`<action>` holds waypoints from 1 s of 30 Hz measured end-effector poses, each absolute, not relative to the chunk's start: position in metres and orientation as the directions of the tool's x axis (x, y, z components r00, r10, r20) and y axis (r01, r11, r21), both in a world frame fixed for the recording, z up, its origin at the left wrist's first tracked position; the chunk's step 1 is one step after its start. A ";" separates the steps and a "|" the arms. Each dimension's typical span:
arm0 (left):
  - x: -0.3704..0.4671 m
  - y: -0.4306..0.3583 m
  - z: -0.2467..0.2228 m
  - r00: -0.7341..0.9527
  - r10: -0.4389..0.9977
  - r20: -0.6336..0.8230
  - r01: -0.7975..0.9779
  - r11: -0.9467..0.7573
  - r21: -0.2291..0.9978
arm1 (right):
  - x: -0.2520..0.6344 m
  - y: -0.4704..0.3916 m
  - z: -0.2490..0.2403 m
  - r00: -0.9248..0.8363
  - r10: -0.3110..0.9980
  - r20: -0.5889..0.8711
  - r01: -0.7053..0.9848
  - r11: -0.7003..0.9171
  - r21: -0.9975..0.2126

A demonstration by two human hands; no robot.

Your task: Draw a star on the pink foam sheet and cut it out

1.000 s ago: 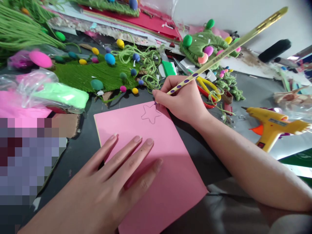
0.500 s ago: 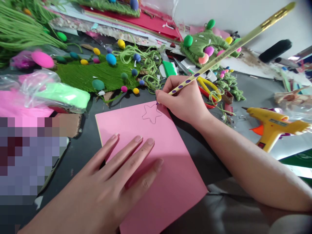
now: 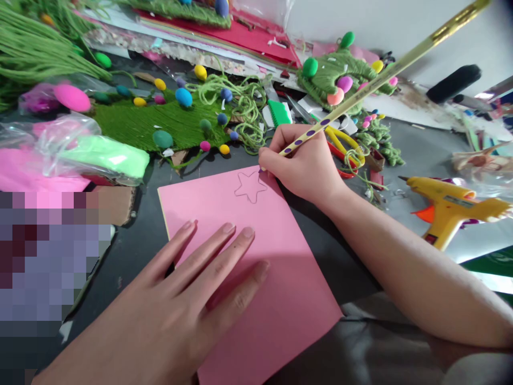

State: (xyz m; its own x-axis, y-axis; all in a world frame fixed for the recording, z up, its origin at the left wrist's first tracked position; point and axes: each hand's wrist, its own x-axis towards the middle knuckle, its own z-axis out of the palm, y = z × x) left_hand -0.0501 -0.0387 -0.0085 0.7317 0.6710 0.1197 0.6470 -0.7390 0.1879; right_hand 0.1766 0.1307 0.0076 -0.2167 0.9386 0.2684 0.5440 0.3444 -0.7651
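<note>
A pink sheet of paper [image 3: 288, 283] lies on the dark table, with a star outline [image 3: 250, 187] drawn near its far edge. My left hand [image 3: 192, 299] rests flat across the sheet, its fingers spread. Near the sheet's far right corner, my right hand [image 3: 306, 166] grips a yellow pencil [image 3: 360, 95] with purple dots. The pencil slants up to the right, and its tip is at the paper just right of the star, partly hidden by my fingers.
A yellow glue gun [image 3: 449, 206] lies to the right. Behind my right hand are yellow-handled scissors [image 3: 344, 144] and tangled green yarn [image 3: 250, 107]. Farther left, a green yarn-wrapped piece [image 3: 132, 125] bears colourful balls, beside a plastic bag of light green material [image 3: 108, 158].
Almost nothing differs. The whole view has shifted very slightly; both hands, the pencil and the star drawing look the same.
</note>
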 end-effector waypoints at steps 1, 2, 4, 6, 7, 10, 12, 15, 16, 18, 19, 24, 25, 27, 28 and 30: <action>-0.050 -0.038 -0.009 0.733 0.669 0.121 0.646 -0.741 0.185 | 0.177 0.131 0.008 -0.215 0.940 0.266 0.545 0.341 -0.766; -0.050 -0.038 -0.009 0.734 0.668 0.120 0.645 -0.742 0.184 | 0.177 0.130 0.008 -0.214 0.941 0.261 0.544 0.337 -0.769; -0.051 -0.038 -0.009 0.735 0.667 0.121 0.643 -0.743 0.185 | 0.177 0.130 0.008 -0.213 0.945 0.248 0.536 0.325 -0.779; -0.050 -0.038 -0.008 0.731 0.671 0.121 0.647 -0.739 0.190 | 0.177 0.129 0.008 -0.217 0.947 0.236 0.525 0.317 -0.790; -0.050 -0.039 -0.008 0.730 0.673 0.121 0.648 -0.737 0.191 | 0.177 0.129 0.008 -0.216 0.948 0.234 0.522 0.315 -0.793; -0.050 -0.038 -0.007 0.733 0.671 0.111 0.646 -0.739 0.194 | 0.176 0.129 0.009 -0.209 0.948 0.241 0.528 0.317 -0.788; -0.051 -0.038 -0.008 0.738 0.665 0.115 0.638 -0.743 0.203 | 0.176 0.130 0.009 -0.211 0.946 0.247 0.538 0.323 -0.778; -0.050 -0.038 -0.009 0.736 0.664 0.133 0.631 -0.744 0.221 | 0.177 0.130 0.010 -0.217 0.945 0.246 0.552 0.326 -0.767; -0.050 -0.038 -0.009 0.734 0.665 0.137 0.631 -0.743 0.224 | 0.177 0.130 0.010 -0.222 0.945 0.241 0.554 0.326 -0.766; -0.050 -0.038 -0.010 0.732 0.668 0.137 0.633 -0.740 0.225 | 0.177 0.130 0.011 -0.231 0.943 0.238 0.551 0.329 -0.767; -0.050 -0.038 -0.010 0.731 0.669 0.136 0.635 -0.739 0.224 | 0.177 0.130 0.011 -0.235 0.942 0.239 0.549 0.331 -0.767; -0.053 -0.035 -0.011 0.734 0.664 0.143 0.620 -0.740 0.261 | 0.177 0.130 0.009 -0.225 0.937 0.269 0.547 0.350 -0.760; -0.054 -0.034 -0.011 0.743 0.655 0.137 0.610 -0.747 0.265 | 0.177 0.130 0.008 -0.230 0.934 0.273 0.548 0.356 -0.757; -0.056 -0.034 -0.012 0.766 0.630 0.130 0.588 -0.768 0.256 | 0.178 0.131 0.008 -0.250 0.928 0.277 0.548 0.372 -0.749; -0.056 -0.034 -0.012 0.770 0.625 0.130 0.584 -0.772 0.251 | 0.178 0.131 0.007 -0.257 0.925 0.280 0.547 0.378 -0.746; -0.056 -0.034 -0.012 0.751 0.644 0.142 0.600 -0.757 0.258 | 0.178 0.131 0.007 -0.260 0.922 0.287 0.545 0.386 -0.744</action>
